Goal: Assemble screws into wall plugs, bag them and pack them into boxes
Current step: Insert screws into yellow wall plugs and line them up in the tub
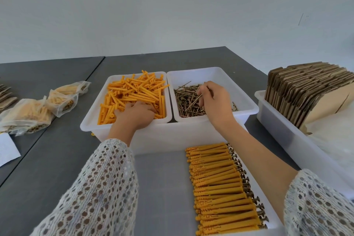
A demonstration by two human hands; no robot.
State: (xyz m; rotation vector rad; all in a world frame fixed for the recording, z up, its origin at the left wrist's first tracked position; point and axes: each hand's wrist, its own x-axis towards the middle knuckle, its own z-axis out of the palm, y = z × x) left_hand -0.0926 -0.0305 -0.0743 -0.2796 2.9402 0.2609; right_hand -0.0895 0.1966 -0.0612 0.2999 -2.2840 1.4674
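Observation:
Two white bins stand side by side ahead of me. The left bin (90,120) is full of loose orange wall plugs (134,92); my left hand (138,114) lies palm down on them, fingers curled into the pile. The right bin (247,101) holds brass screws (188,101); my right hand (212,99) hovers over them, fingertips pinching a screw (200,96). Nearest to me a white tray (162,188) carries a neat row of assembled plugs with screws (220,188) along its right side.
Filled clear bags of assembled plugs (38,109) lie on the grey table at the left, with a white paper (5,149) near them. At the right a long white bin (283,134) holds flat cardboard boxes (306,90). One stray plug (93,134) lies by the left bin.

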